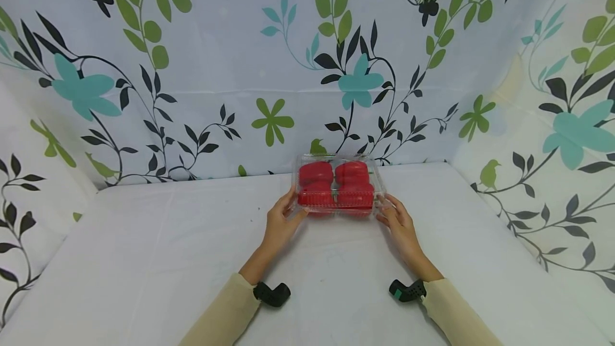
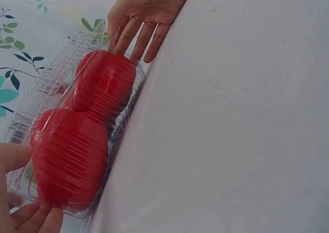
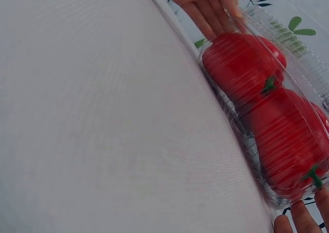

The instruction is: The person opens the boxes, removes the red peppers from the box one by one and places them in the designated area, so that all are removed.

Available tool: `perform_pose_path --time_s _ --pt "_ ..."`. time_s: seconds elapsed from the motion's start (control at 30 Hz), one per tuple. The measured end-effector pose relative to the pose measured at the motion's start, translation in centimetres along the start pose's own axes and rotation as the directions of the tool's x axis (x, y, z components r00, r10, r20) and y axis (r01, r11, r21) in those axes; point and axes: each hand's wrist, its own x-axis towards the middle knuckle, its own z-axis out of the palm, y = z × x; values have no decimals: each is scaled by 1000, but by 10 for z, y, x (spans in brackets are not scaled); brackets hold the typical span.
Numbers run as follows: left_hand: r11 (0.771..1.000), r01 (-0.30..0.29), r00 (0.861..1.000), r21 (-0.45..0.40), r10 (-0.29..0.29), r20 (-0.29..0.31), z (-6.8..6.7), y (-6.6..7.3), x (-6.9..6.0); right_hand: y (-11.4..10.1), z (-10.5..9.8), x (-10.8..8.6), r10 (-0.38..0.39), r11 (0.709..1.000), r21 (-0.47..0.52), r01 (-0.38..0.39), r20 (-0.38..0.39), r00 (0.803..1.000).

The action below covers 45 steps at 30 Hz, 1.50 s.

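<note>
A clear plastic clamshell box (image 1: 380,186) sits near the back edge of the white table. Several glossy red vegetables (image 1: 315,173) with green stems fill it; they look like bell peppers. My left hand (image 1: 280,223) holds the box's left end, its thumb at the front and its fingers round the side. At the opposite end my right hand (image 1: 400,226) grips the box, its fingers against the side and lower edge. The left wrist view shows ribbed walls over the red peppers (image 2: 72,158). In the right wrist view, green stems (image 3: 269,85) show through the plastic.
The white-covered table (image 1: 158,260) spreads out in front of and beside the box. Behind it hangs a leaf-patterned cloth (image 1: 226,63), which continues along the left and right sides. A black wrist device (image 1: 272,294) is on each forearm.
</note>
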Motion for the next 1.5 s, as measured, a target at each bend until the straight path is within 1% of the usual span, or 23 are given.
perform_pose_path --time_s 0.2,0.37,0.63,0.8,0.93,1.03,1.07,1.17,1.23,1.37,1.47,1.5 --pt "1000 18 1000 -9 -19 -19 -1 -1 0 0 0 0 18 1000 11 -18 -3 1000" --pt "1000 1 1000 -9 -1 -21 -2 -1 1 0 0 0 15 1000 10 -15 -6 1000" --pt "998 -15 1000 -55 14 -17 -2 -1 0 0 0 0 0 1000 12 0 -7 1000" --pt "999 -15 1000 -37 15 -11 -3 1 0 0 0 1 -13 1000 26 13 2 1000" --pt "999 -15 1000 -45 15 -9 -3 4 0 1 -1 1 -24 999 38 24 4 1000" --pt "999 -34 999 -31 34 -6 -6 20 -4 2 -1 0 -41 998 54 40 7 999" --pt "999 -51 999 -20 51 -9 -7 25 -6 2 -1 0 -44 998 55 44 9 999" --pt "998 -68 997 13 68 -27 -9 41 -10 2 -2 0 -46 997 56 45 10 999" --pt "997 -72 996 21 73 -45 -8 41 -10 2 -2 0 -40 998 56 39 10 999" --pt "999 -19 998 -37 17 -65 -4 18 -5 2 -2 -1 -33 997 71 32 11 999" --pt "995 27 997 -99 -34 -67 -2 1 -1 3 -2 -1 -38 997 75 37 12 999" --pt "992 37 997 -117 -45 -66 -1 0 0 2 -2 -1 -37 997 72 36 12 999"
